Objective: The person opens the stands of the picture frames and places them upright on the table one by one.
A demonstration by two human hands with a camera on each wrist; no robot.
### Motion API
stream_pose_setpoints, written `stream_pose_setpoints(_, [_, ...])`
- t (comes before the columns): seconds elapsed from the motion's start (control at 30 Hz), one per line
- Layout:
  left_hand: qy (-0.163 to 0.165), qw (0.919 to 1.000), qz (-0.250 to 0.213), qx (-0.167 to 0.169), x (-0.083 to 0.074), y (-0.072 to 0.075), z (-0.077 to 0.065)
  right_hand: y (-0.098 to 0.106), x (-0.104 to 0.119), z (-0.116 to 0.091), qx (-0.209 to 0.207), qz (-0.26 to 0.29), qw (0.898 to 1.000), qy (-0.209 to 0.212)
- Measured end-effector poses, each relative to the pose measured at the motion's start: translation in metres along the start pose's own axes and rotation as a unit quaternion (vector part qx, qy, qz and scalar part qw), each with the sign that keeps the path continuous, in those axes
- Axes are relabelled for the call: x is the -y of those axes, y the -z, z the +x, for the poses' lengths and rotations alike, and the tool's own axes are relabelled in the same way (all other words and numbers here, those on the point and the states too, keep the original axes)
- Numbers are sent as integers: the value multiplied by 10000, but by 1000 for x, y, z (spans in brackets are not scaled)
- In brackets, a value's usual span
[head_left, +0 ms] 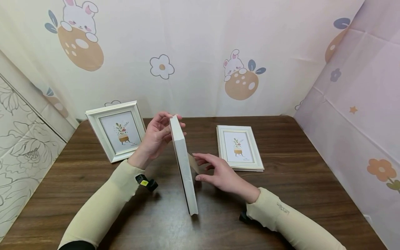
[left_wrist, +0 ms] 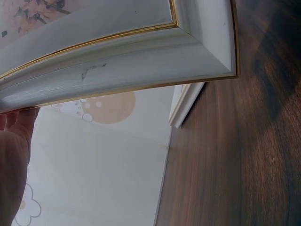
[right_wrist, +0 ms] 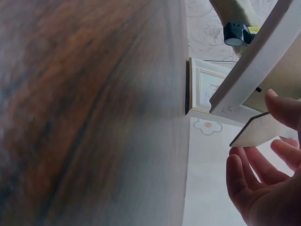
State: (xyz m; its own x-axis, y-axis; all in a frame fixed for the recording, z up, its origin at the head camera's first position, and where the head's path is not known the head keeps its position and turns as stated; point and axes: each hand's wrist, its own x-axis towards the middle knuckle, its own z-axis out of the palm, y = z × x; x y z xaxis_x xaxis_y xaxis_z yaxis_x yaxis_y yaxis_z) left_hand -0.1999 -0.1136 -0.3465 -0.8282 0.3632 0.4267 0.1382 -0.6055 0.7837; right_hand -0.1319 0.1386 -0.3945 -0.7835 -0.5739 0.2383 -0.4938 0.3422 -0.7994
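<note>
A white picture frame [head_left: 186, 170] stands on edge over the middle of the table, its narrow side toward the head camera. My left hand [head_left: 156, 136] grips it by the far upper part, thumb on the near face and fingers around the edge. In the left wrist view, the frame's front [left_wrist: 127, 63] shows gold lines and part of a pink flower picture. Behind the frame, a thin brown stand flap [right_wrist: 261, 131] sticks out from the backing. My right hand [head_left: 220, 172] is at this flap, fingertips right at its edge, thumb apart on the other side.
To the left, a white frame [head_left: 109, 137] with a potted-plant picture stands leaning back. On the right, another white frame [head_left: 222, 149] with a similar picture lies flat, seemingly stacked on one more. A patterned curtain [head_left: 193, 34] hangs behind the dark wood table [head_left: 297, 173].
</note>
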Motion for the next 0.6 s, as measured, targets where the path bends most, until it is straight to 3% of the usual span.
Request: stream_pose_setpoints(0.6, [75,9999,39,-55,1,4,-3,5,-2,-4,-203,-100,9997,-93])
